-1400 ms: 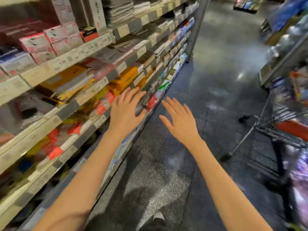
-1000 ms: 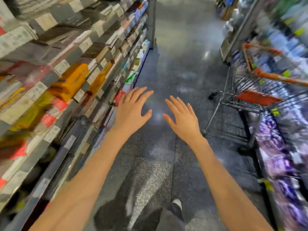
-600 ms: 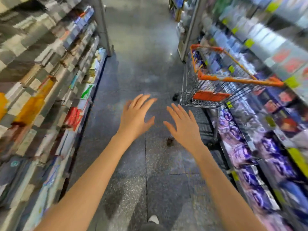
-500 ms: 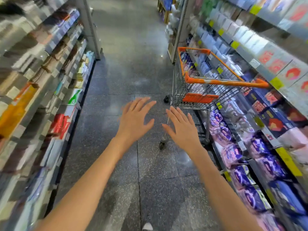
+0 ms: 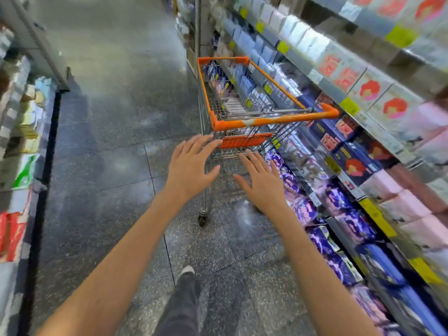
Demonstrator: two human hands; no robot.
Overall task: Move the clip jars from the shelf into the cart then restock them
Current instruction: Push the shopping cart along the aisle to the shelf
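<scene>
Orange-trimmed cart (image 5: 244, 110): wire basket parked tight against the right-hand shelving (image 5: 363, 141), handle bar facing the person; judged the thing to reach next.
Shelving beside cart: blurred packs and boxes; no clip jars can be made out, so where they sit cannot be told.
Floor (image 5: 109, 141) left of cart: speckled tile, open aisle to pull the cart out into.
Left hand (image 5: 191, 170): fingers spread wide, empty, just short of the cart's handle, near its left end.
Right hand (image 5: 261, 183): spread wide, empty, below the handle.
Advice: close both hands on the bar, spaced apart, and steer away from the shelf edge.
</scene>
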